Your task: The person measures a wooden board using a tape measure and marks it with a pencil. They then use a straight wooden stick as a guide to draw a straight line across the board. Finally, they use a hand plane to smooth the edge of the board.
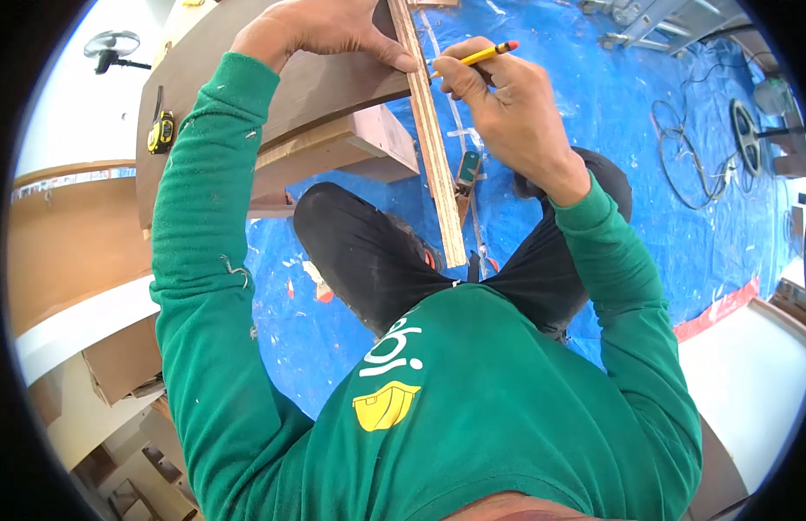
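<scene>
A long, narrow plywood strip (437, 174) lies along the edge of a dark brown board (333, 100), its near end sticking out toward my body. My left hand (320, 28) arches over the board, thumb pressed against the strip; its other fingers are partly cut off by the top of the view. In my right hand (517, 108) is a yellow pencil (483, 56), pinched between thumb and fingers. The pencil's red end points up and right, while its tip is at the strip's right edge, close to my left thumb.
A yellow and black tape measure (161, 132) rests on the board's left side. Beneath the board is a pale wooden box (381, 139). A teal tool (468, 168) lies on the blue sheet (611, 113) between my knees. A ladder (650, 26) and loose cable (672, 161) are at right.
</scene>
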The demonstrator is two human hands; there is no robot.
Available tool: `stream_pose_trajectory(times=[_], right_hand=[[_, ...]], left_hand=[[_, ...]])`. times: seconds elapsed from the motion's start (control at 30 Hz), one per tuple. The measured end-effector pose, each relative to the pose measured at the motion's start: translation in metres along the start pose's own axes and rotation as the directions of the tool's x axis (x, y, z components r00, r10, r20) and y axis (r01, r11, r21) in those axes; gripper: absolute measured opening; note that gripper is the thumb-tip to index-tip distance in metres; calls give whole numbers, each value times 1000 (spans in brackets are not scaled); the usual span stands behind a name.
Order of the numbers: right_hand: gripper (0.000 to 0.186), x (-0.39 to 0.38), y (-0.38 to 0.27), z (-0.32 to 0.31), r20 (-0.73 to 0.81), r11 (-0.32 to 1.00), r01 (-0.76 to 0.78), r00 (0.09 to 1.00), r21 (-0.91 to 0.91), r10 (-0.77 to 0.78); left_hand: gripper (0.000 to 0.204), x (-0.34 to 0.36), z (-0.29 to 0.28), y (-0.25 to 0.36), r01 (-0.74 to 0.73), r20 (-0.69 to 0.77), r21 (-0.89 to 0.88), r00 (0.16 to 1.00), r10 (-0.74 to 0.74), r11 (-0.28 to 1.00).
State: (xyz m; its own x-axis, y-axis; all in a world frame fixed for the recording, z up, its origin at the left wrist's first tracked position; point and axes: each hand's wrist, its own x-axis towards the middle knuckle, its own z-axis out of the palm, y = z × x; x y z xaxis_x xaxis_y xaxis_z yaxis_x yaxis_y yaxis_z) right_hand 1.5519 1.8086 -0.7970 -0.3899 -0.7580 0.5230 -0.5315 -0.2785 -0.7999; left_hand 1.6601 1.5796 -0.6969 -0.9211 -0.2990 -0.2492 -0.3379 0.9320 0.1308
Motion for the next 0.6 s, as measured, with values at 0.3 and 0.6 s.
stream_pose_trajectory(times=[0.3, 0.6], right_hand=[[24, 2, 7, 0, 68, 997, 44, 997, -65, -39], [21, -3, 6, 3, -16, 993, -34, 999, 114, 36]], left_hand=[[153, 1, 0, -1, -44, -20, -53, 999, 43, 998], [154, 1, -5, 4, 57, 74, 8, 996, -58, 998]])
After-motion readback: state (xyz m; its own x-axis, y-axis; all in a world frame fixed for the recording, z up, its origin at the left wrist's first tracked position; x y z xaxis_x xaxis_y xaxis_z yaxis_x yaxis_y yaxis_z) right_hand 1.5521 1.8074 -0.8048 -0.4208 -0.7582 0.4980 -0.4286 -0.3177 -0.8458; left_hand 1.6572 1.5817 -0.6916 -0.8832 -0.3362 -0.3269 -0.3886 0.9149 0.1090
